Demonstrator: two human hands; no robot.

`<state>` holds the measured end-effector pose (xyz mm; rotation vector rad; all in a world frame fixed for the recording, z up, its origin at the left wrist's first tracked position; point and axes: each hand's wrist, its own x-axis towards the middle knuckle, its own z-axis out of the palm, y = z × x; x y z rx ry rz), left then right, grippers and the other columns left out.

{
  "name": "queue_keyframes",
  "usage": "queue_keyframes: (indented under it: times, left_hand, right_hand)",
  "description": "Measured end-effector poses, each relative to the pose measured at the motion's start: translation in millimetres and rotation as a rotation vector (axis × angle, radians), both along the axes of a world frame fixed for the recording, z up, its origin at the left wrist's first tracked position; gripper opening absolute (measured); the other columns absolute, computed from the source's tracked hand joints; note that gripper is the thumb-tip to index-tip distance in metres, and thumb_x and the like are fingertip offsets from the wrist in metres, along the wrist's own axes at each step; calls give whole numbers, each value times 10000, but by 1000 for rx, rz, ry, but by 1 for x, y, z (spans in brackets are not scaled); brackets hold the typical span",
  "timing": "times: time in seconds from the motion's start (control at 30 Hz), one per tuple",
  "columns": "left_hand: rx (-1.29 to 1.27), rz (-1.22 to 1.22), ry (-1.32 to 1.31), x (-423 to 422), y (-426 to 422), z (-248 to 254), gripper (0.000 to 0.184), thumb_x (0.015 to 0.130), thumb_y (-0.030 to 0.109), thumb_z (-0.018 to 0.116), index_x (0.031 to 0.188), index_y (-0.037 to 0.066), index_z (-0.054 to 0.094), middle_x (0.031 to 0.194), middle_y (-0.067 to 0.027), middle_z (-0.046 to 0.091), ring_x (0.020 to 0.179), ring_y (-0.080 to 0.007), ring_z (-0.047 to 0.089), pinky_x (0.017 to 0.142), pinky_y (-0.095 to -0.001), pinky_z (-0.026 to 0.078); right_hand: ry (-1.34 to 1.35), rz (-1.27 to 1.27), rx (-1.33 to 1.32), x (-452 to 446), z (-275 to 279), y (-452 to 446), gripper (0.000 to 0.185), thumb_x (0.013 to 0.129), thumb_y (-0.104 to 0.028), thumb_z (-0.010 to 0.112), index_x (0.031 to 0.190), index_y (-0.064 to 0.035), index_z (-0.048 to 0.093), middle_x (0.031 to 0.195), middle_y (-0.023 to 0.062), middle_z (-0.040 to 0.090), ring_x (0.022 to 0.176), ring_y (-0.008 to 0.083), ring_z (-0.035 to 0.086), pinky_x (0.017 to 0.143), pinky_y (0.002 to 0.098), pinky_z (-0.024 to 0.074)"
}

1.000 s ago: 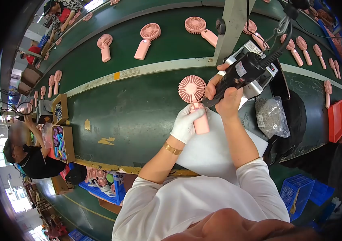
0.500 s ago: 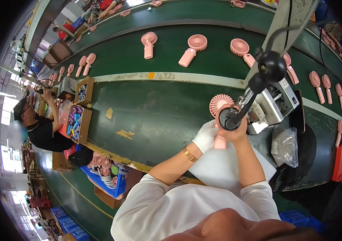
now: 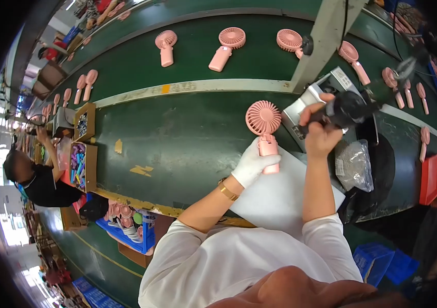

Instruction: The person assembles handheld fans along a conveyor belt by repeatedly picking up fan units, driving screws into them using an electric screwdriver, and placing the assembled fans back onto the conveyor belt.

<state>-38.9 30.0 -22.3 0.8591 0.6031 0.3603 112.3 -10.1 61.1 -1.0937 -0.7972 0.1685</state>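
Observation:
My left hand, in a white glove, is wrapped round the handle of a pink handheld fan. The fan's round grille points away from me and its handle lies just over a white foam sheet. My bare right hand grips a black power screwdriver, held to the right of the fan and apart from it. Below the screwdriver is a silver metal box, partly hidden by the tool and hand. The tip of the screwdriver is hard to make out.
Several pink fans lie on the green conveyor beyond the white rail. A clear bag and a red tray are at right. At left are a cardboard box of coloured cylinders, a blue crate and a co-worker.
My right hand has lifted the screwdriver off the fan and moved it up and right over the metal box. My left hand still holds the fan. The view has shifted.

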Motion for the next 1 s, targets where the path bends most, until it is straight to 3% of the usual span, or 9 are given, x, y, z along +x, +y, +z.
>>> queue_keyframes:
  times: [0.07,0.17,0.3,0.47,0.57,0.67,1.0]
  left_hand:
    - [91,27,34,1,-2,-2,446,760,4,698,1136,57,462,977,-36,554,828,-119,586,723,-280,517]
    - [184,56,103,3,-5,-1,421,745,33,716,1100,55,491,950,-17,553,813,-94,568,719,-262,498]
    - [276,31,234,4,-6,1,409,699,183,740,1018,18,545,910,-43,595,779,-117,577,702,-283,491]
    - [269,49,233,5,-9,3,347,698,200,734,943,23,562,843,-39,613,741,-130,591,678,-291,492]
    - [350,36,273,5,-8,1,352,707,200,726,962,20,563,865,-46,624,758,-128,602,688,-286,493]
    - [343,-5,261,3,-8,2,389,779,173,703,1088,-3,545,967,-25,611,820,-71,567,732,-241,478]
    - [331,15,259,4,-8,-2,347,804,175,704,1056,-4,546,971,-26,616,851,-76,579,749,-239,489]
  right_hand:
    - [-141,83,26,8,-4,1,604,832,-362,667,1179,67,422,685,82,564,572,125,521,549,244,427]
    - [-19,199,2,0,2,0,741,800,-527,685,1187,43,414,673,81,559,549,129,513,530,250,420]
    - [183,319,76,-16,-6,10,887,698,-659,672,1214,-3,372,638,71,521,521,138,499,498,260,403]
    - [241,401,165,-29,-8,14,862,722,-641,670,1164,44,390,626,55,540,530,110,519,491,220,407]
    - [244,417,176,-32,-11,16,860,718,-638,674,1162,40,388,634,56,539,545,116,525,495,226,413]
    - [246,434,190,-33,-16,18,845,720,-631,678,1158,31,391,637,55,538,553,119,526,498,227,415]
    - [258,433,181,-41,-33,23,788,711,-621,692,1092,13,422,651,56,544,564,122,527,522,234,419]
